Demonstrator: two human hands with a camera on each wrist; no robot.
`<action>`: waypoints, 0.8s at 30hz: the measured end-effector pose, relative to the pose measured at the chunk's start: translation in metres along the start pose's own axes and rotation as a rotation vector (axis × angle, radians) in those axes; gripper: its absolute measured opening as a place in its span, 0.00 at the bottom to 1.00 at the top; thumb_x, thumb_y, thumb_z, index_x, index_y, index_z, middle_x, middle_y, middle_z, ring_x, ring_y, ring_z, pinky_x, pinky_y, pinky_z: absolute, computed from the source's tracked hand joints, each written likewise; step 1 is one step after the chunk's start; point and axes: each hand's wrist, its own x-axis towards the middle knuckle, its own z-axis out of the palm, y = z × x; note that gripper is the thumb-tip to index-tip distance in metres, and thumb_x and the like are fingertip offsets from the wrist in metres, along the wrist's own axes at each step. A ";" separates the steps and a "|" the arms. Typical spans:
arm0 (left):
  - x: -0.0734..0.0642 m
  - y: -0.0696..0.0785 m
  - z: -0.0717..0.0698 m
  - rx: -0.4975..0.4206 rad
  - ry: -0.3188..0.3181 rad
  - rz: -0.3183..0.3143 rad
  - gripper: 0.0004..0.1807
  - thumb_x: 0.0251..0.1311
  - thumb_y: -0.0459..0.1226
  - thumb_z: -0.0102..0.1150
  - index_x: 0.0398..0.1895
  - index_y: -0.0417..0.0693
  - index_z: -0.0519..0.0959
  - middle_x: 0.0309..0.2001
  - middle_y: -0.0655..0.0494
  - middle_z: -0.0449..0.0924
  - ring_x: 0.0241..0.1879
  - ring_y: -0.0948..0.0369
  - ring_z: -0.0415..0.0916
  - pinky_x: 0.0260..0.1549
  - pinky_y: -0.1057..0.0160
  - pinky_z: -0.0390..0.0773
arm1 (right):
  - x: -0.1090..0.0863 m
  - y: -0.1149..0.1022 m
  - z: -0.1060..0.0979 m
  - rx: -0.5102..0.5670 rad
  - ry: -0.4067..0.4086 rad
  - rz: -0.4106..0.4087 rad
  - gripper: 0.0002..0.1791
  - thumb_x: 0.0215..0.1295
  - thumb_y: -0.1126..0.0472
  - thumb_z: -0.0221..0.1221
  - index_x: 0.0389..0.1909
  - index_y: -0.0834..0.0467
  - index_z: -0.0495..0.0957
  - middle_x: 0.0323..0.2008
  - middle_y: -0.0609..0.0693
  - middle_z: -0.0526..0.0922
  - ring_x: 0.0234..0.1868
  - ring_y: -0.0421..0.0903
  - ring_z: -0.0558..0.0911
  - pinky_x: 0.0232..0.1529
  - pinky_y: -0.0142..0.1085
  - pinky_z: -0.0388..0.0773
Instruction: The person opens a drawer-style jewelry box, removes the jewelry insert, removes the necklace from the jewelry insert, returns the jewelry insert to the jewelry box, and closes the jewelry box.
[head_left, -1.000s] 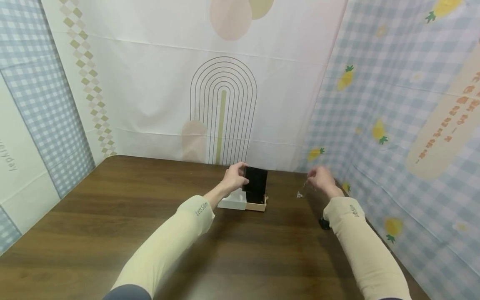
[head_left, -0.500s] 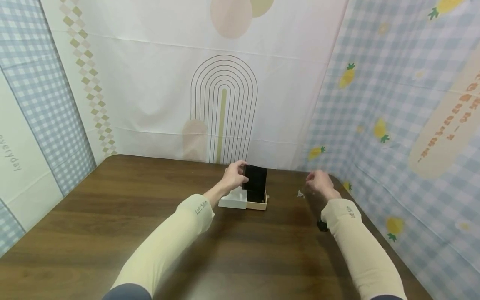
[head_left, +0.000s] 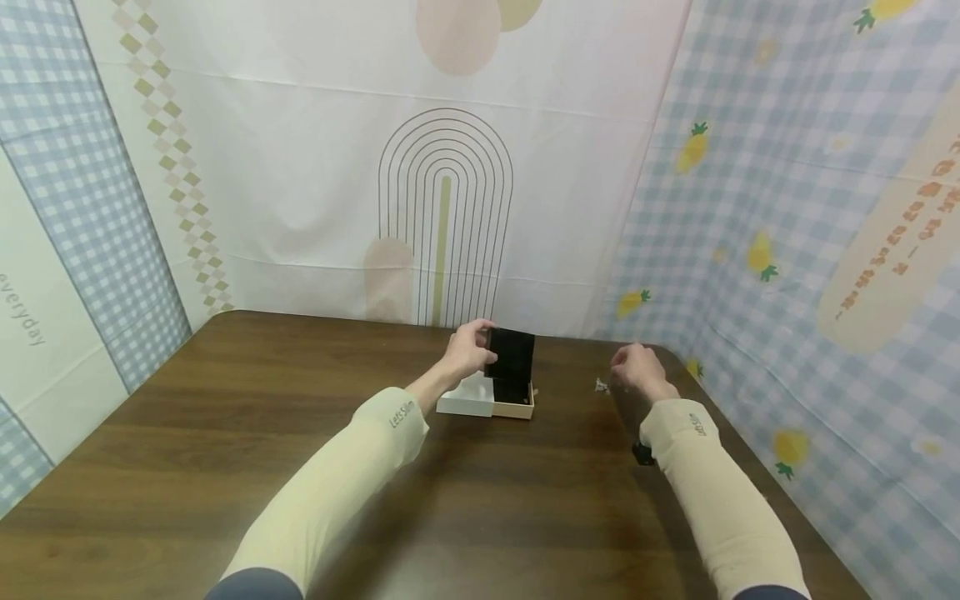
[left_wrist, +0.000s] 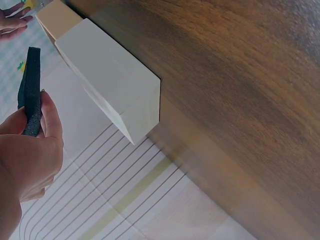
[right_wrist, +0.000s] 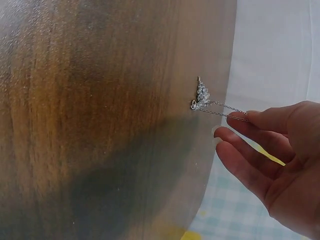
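Observation:
My left hand [head_left: 467,353] pinches a thin black foam pad [left_wrist: 32,92] by its edge and holds it tilted up above a small jewellery box. The box has a white sleeve [left_wrist: 107,65] and a cream drawer [head_left: 513,411] pulled partly out to the right, with a dark inside. Off to the right, my right hand [right_wrist: 270,150] pinches the fine chain of a silver necklace between thumb and forefinger. The necklace's sparkling pendant [right_wrist: 201,96] touches the tabletop, or hangs just over it; I cannot tell which.
All of this is on a brown wooden table [head_left: 300,467]. A white patterned cloth [head_left: 315,167] hangs behind its far edge, and a blue checked cloth [head_left: 795,333] hangs along the right side. A dark strap [head_left: 642,454] shows at the right wrist.
The right hand has come down slightly, and the dangling pendant has lowered to the table. The left hand and the black foam pad have hardly moved.

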 end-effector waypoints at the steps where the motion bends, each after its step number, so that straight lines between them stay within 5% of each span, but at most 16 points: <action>1: 0.000 0.000 0.000 -0.003 0.000 0.000 0.33 0.52 0.21 0.60 0.63 0.46 0.71 0.49 0.38 0.78 0.35 0.52 0.80 0.34 0.63 0.84 | -0.001 0.000 0.000 -0.001 0.001 -0.002 0.11 0.61 0.66 0.55 0.40 0.67 0.81 0.27 0.58 0.85 0.19 0.43 0.79 0.22 0.34 0.74; 14: -0.001 0.002 0.001 -0.031 0.002 -0.005 0.32 0.51 0.21 0.60 0.63 0.45 0.71 0.48 0.38 0.79 0.39 0.50 0.81 0.35 0.62 0.84 | -0.001 -0.011 -0.003 -0.014 0.020 -0.067 0.15 0.68 0.60 0.52 0.42 0.68 0.80 0.38 0.64 0.84 0.35 0.55 0.81 0.37 0.47 0.79; 19: -0.001 0.003 0.002 -0.033 0.002 -0.010 0.33 0.52 0.21 0.60 0.63 0.48 0.71 0.50 0.38 0.78 0.42 0.49 0.80 0.37 0.60 0.84 | 0.003 -0.029 -0.007 0.171 -0.037 -0.096 0.19 0.73 0.56 0.49 0.38 0.67 0.81 0.31 0.64 0.85 0.20 0.45 0.78 0.25 0.38 0.76; 24: 0.000 0.006 0.003 -0.027 -0.009 -0.009 0.32 0.54 0.23 0.60 0.64 0.49 0.70 0.55 0.38 0.75 0.46 0.48 0.79 0.41 0.58 0.84 | 0.003 -0.050 -0.011 0.397 -0.188 -0.068 0.25 0.74 0.51 0.48 0.51 0.69 0.77 0.38 0.65 0.86 0.21 0.46 0.82 0.32 0.48 0.84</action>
